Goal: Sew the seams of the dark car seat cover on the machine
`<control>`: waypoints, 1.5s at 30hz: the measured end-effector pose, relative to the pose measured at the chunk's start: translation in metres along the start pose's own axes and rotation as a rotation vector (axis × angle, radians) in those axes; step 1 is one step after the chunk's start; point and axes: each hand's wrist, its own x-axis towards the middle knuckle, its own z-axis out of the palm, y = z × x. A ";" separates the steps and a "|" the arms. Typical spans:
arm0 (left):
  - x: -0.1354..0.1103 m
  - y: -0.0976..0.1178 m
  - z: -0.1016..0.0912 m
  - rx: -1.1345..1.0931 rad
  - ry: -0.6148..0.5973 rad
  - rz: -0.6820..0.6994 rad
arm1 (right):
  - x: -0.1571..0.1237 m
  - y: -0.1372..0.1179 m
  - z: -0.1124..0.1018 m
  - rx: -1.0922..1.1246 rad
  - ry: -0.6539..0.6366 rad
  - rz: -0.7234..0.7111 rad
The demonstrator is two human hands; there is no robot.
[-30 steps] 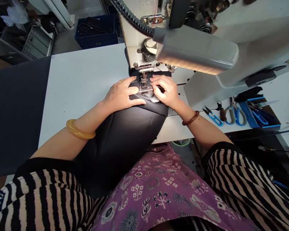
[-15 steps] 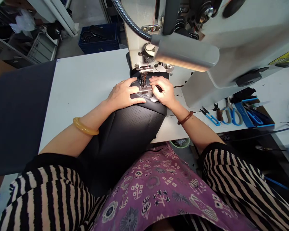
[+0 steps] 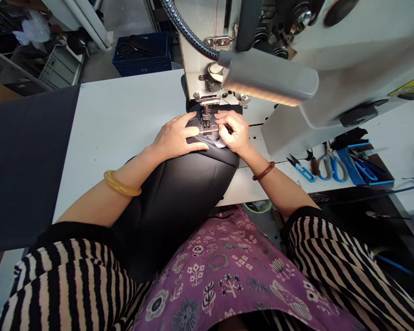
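A black leather cover (image 3: 189, 184), perforated in its middle, lies under the presser foot (image 3: 206, 122) of a sewing machine (image 3: 283, 110) and drapes down toward my lap. My left hand (image 3: 177, 135) rests on the cover just left of the foot, its fingers spread and pressing on the leather. To the right of the foot, my right hand (image 3: 234, 131) is closed in a pinch at the cover's upper edge. A small pale scrap (image 3: 220, 143) shows beneath its fingers. Part of the edge is hidden by both hands.
A lamp (image 3: 272, 76) on a flexible neck hangs over the needle area. Thread snips (image 3: 301, 168), scissors (image 3: 334, 166) and a blue box (image 3: 367, 163) of tools lie at the right. Dark fabric (image 3: 24, 165) covers the table's left side. A blue crate (image 3: 143, 54) stands behind.
The needle bar parts above the foot sit at a slightly different height. Both hands keep nearly the same place on the cover; the view has shifted a little.
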 end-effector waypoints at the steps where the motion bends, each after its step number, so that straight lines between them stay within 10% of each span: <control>1: 0.000 0.000 0.000 -0.002 -0.001 -0.001 | 0.000 0.000 0.000 0.002 0.001 0.000; 32: -0.016 0.021 0.008 0.070 0.107 -0.019 | 0.000 -0.002 0.003 0.051 0.077 -0.049; 39: -0.075 0.089 -0.003 0.143 -0.048 -0.088 | 0.000 -0.002 0.004 0.049 0.045 -0.014; 45: -0.166 0.159 0.043 0.184 -0.130 -0.144 | 0.003 0.006 0.002 0.005 -0.090 0.025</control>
